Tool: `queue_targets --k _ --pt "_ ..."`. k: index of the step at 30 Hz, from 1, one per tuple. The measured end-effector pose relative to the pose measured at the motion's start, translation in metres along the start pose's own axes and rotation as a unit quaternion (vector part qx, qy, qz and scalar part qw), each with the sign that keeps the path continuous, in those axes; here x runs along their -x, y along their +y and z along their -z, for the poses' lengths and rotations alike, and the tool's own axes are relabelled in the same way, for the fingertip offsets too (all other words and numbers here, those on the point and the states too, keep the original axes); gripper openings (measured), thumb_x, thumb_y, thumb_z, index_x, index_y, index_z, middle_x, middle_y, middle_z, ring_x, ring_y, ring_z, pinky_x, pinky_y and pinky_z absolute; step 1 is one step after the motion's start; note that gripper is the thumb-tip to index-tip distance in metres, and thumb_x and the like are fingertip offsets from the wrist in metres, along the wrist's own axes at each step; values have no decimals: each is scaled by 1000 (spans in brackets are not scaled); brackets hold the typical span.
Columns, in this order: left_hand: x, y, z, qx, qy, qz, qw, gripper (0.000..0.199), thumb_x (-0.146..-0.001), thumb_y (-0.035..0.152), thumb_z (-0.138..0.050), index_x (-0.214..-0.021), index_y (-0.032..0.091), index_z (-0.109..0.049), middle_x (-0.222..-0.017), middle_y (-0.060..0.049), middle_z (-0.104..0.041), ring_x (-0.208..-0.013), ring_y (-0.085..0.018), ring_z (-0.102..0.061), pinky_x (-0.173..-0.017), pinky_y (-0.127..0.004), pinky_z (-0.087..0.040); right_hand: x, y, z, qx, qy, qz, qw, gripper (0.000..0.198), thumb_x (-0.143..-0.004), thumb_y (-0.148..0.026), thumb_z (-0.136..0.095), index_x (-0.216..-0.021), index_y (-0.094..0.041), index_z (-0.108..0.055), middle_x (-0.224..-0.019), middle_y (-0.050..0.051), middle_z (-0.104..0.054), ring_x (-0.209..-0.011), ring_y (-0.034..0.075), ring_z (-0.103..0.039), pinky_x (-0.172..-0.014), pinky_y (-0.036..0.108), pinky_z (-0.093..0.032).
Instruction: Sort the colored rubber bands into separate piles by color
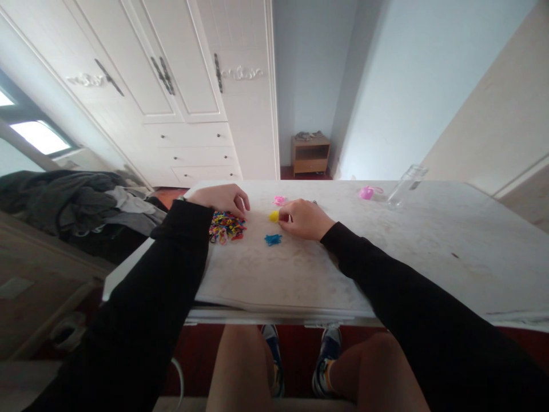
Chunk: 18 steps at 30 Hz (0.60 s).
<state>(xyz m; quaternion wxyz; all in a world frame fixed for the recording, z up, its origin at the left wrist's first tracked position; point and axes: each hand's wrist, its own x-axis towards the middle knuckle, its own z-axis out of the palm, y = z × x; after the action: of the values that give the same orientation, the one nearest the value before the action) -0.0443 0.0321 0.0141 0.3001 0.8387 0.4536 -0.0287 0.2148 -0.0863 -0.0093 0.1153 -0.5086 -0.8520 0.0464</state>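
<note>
A heap of small multicoloured hair ties (227,228) lies on the left part of the white table. Over its far edge hangs my left hand (221,198), palm down, its fingers loosely bent and apart. My right hand (305,219) has thumb and forefinger pinched together at the right side of a small yellow cluster (273,216); anything between the tips is too small to make out. Nearer me lies a blue cluster of hair ties (273,240), and beyond the yellow one a pink cluster (279,201). Some dark loops (315,202) show partly behind my right hand.
Farther right on the table (429,252) are a pink round object with a loop (366,193) and a clear, tilted-looking bottle (405,186). Dark clothes (77,200) are piled at the left. A white wardrobe (193,86) and a small wooden cabinet (311,157) stand beyond.
</note>
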Motion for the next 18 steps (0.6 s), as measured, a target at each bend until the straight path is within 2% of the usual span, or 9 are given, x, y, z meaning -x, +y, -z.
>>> queue_targets --k 4,10,18 --pt "2 1 2 -15 26 5 1000 43 -60 36 -79 -100 20 -79 -81 -5 -82 -72 -22 -74 -63 -27 -47 0 0 -1 -8 0 4 1000 19 -93 -24 -63 -92 -18 -81 -96 8 -78 -84 19 -67 -74 30 -42" --pt "4 2 5 -13 54 -35 998 45 -67 38 -76 -108 19 -78 -80 -6 -80 -71 -21 -72 -63 -29 -46 -1 1 -4 -8 -5 4 1000 20 -92 -25 -63 -93 -18 -82 -97 9 -79 -85 20 -68 -77 31 -44" --pt "6 5 4 -25 84 -42 995 46 -67 38 -74 -108 17 -76 -90 -9 -81 -81 -24 -76 -70 -31 -53 -2 1 -5 -2 -7 7 1000 21 -93 -27 -62 -93 -18 -82 -97 9 -78 -86 20 -68 -78 31 -45"
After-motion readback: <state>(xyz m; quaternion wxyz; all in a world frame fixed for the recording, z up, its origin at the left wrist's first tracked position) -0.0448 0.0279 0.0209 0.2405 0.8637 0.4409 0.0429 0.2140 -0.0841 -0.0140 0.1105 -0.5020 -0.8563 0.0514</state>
